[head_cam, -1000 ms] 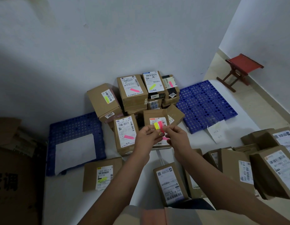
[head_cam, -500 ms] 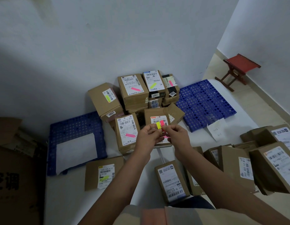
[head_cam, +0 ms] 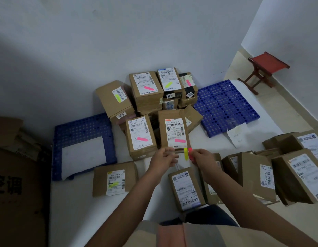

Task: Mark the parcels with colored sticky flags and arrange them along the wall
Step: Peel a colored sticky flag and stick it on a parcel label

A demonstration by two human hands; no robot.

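Pinching the flags [head_cam: 187, 153] in our right hand [head_cam: 201, 157], left hand [head_cam: 163, 158] gripping their clear backing, we hold them upright over the floor; the unflagged parcel [head_cam: 185, 188] lies just below, nearer the right.

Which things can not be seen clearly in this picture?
- Head view: the left hand is motion-blurred, so its grip is unclear.
- The right hand covers the base of the sticky flags.
- Label print on the front parcel is too small to read.
- The large carton is cut off by the left edge.
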